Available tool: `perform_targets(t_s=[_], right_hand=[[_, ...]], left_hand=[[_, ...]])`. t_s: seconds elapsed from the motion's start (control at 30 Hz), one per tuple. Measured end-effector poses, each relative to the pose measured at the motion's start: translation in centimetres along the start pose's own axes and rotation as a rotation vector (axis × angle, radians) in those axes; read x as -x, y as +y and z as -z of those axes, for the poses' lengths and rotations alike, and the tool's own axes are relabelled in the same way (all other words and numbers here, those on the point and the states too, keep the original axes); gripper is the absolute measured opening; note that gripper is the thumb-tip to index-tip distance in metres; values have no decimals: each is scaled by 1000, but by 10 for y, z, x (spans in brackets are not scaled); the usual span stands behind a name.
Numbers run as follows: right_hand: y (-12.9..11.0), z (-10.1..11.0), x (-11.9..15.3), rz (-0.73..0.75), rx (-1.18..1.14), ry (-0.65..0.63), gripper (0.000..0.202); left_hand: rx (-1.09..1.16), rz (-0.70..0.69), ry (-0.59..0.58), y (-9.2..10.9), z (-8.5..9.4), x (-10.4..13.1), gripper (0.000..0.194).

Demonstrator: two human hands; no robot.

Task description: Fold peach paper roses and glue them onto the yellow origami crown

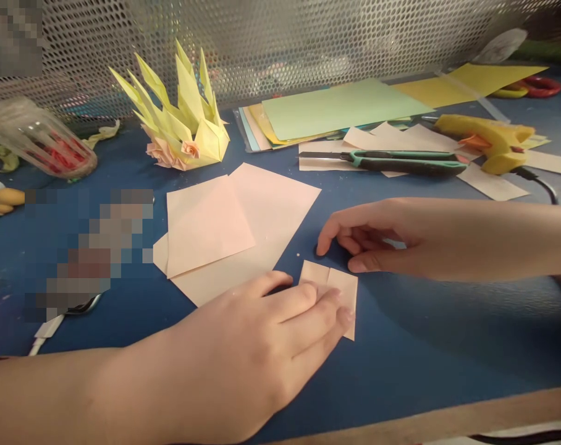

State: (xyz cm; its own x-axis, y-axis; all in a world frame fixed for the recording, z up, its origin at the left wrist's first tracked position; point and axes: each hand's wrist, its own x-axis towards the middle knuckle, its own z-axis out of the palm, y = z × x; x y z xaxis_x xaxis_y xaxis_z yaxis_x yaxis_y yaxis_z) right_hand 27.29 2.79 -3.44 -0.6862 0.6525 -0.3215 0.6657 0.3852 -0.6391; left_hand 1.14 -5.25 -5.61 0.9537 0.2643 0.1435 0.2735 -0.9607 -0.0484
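My left hand [280, 334] lies with its fingers stretched flat over a small folded piece of pale pink paper [350, 290], pressing it against the blue table. Part of the paper is hidden under those fingers. Just above and to the right, my right hand [377, 241] hovers near the paper's upper corner, fingers curved, thumb and forefinger apart, nothing between them. Behind my left hand are larger pale pink sheets [271, 216], with a smaller square [206, 222] overlapping them.
A yellow origami piece with pink paper roses [188, 136] stands at the back. Green paper [340, 108] tops a stack of coloured sheets. A utility knife [401, 162], a yellow glue gun [498, 139] and red-handled scissors [542, 86] lie right. A clear jar [44, 139] lies left.
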Motion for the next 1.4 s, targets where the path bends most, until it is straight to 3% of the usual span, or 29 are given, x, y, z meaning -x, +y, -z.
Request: perform_targets(t_s=[0.17,0.43,0.6,0.8,0.93,1.0,1.23,1.33,1.4], right_hand=[[-5,-4,2,-65,69,35,54],[-2,-18,6,-25,72,125,69],[1,-5,3,11,-5,30,49],[-7,0,0,136,-55,-8,38],[-8,-7,-2,207,-89,-14,67],[-6,-9,-3,233,-107,-16,73],[1,-9,-7,350,-125,-47,35],[3,-7,-9,519,-10,63,8],[5,-5,-10,619,116,182,16]], left_hand=[[94,18,-24,-3,2,-2,48],[22,37,-22,0,4,-2,48],[-82,-20,71,1,2,-1,46],[92,36,113,-2,-6,0,32],[165,183,141,-3,-7,1,25],[180,191,153,-3,-7,0,26],[216,181,238,-3,-9,-1,26],[196,191,266,-1,-10,-1,28],[158,207,288,0,-10,-2,27]])
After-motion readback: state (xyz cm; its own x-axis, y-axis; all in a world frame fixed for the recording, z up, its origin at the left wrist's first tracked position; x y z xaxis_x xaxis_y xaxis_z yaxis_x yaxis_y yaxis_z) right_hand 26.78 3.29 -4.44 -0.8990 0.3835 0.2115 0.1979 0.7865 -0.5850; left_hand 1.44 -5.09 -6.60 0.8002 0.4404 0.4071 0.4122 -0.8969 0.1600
